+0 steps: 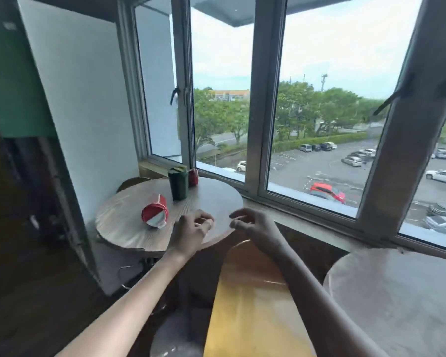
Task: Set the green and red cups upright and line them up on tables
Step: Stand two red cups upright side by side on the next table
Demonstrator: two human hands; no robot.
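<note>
A red cup (155,211) lies on its side on the round wooden table (129,228), its white lid end facing me. Farther back a dark green cup (178,185) stands upright, and a second, smaller red cup (193,177) stands just behind it to the right, near the window. My left hand (191,229) hovers over the table's near edge, to the right of the fallen red cup, fingers loosely curled and holding nothing. My right hand (252,224) hangs just past the table's right edge, fingers curled too, also holding nothing.
A yellow wooden chair back (252,300) rises between my arms. A second round table (397,300) sits at the lower right. Another chair back (133,182) shows behind the first table. A window sill (307,217) and large windows run along the far side; a white wall stands left.
</note>
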